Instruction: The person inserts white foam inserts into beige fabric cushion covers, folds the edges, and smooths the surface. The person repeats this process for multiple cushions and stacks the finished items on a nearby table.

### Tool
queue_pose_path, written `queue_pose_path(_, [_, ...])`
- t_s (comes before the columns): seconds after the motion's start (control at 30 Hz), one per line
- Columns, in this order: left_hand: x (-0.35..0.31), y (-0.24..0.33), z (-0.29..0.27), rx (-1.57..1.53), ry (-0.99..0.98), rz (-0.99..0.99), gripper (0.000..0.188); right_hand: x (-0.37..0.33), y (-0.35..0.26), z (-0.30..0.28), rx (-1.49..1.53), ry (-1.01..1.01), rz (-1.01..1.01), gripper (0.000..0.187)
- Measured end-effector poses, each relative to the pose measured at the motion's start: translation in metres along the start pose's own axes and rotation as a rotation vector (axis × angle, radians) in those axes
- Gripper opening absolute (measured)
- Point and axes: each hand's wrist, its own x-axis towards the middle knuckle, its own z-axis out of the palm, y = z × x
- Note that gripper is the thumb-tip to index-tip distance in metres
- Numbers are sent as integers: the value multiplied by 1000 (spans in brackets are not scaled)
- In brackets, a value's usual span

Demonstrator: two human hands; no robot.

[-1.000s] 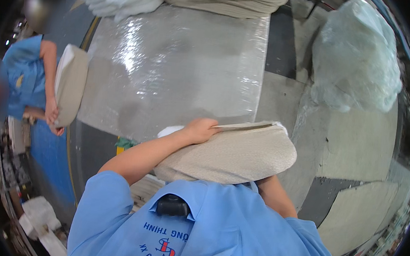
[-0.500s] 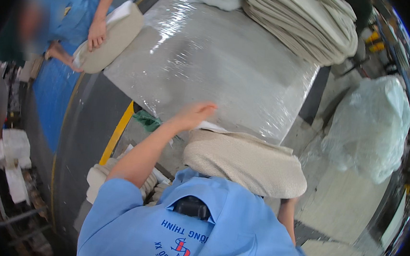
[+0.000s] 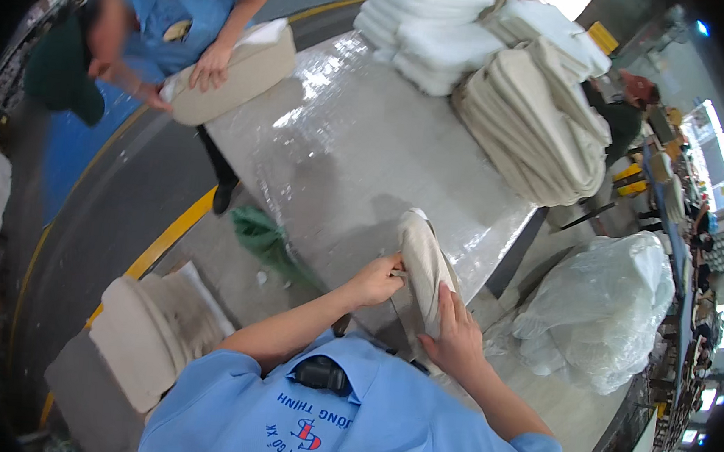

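A beige fabric cushion [image 3: 424, 261] stands on edge at the near side of the plastic-wrapped table [image 3: 342, 156], its narrow end toward me, with a bit of white showing along its far edge. My left hand [image 3: 380, 280] is closed at its left side, fingertips pinching the fabric edge. Against its right face lies my right hand [image 3: 458, 331], thumb below and fingers pressed along the cover, gripping it. Across the table at the far left, a co-worker's hands hold another beige cushion [image 3: 242, 72] with white filling at its edge.
Folded beige covers [image 3: 532, 120] and white padding stacks [image 3: 429, 27] lie at the far side. Finished-looking beige cushions [image 3: 141, 336] are piled at my left. A green bag [image 3: 259, 235] lies below the table's left edge; a clear plastic bundle [image 3: 598, 308] sits on the right.
The cushion has turned from lying broadside before me to standing on edge over the table. My left hand has come down to its side, and my right hand has come up into view.
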Motion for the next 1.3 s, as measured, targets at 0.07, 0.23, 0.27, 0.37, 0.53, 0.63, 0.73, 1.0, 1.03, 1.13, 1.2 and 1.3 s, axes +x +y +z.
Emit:
queue_pose_path(0.07, [17, 8, -3, 15, 7, 66, 62, 29, 6, -8, 116, -13, 327, 91])
queue_pose_path(0.23, [47, 26, 33, 28, 20, -386, 79, 27, 70, -41, 571, 239, 478, 66])
queue_pose_path(0.27, [53, 32, 45, 33, 20, -372, 81, 20, 74, -45, 652, 279, 532, 64])
queue_pose_path(0.37, [78, 49, 77, -68, -11, -341, 87, 1, 80, -57, 919, 484, 582, 67])
queue_pose_path(0.53, [149, 80, 53, 3, 81, -147, 77, 18, 10, -38, 1249, 787, 432, 85])
queue_pose_path(0.63, [157, 83, 36, 11, -279, -244, 67, -25, -10, -22, 1607, 597, 432, 83])
queue_pose_path(0.73, [134, 60, 43, 460, -620, -191, 61, -76, 32, 39, 1689, 699, 655, 77])
queue_pose_path(1.0, [73, 0, 81, 410, -582, -446, 46, -96, 55, 155, 2259, 988, 679, 24])
queue_pose_path(1.03, [79, -3, 82, 465, -569, -406, 45, -92, 56, 158, 2250, 1007, 679, 21])
queue_pose_path(1.13, [88, -19, 83, 384, -615, -348, 31, -91, 57, 161, 2452, 1174, 543, 23])
queue_pose_path(1.2, [87, -28, 81, 394, -565, -332, 22, -100, 43, 153, 2539, 1306, 698, 26])
queue_pose_path(1.3, [93, -36, 93, 394, -551, -289, 15, -112, 37, 154, 2347, 1269, 855, 30])
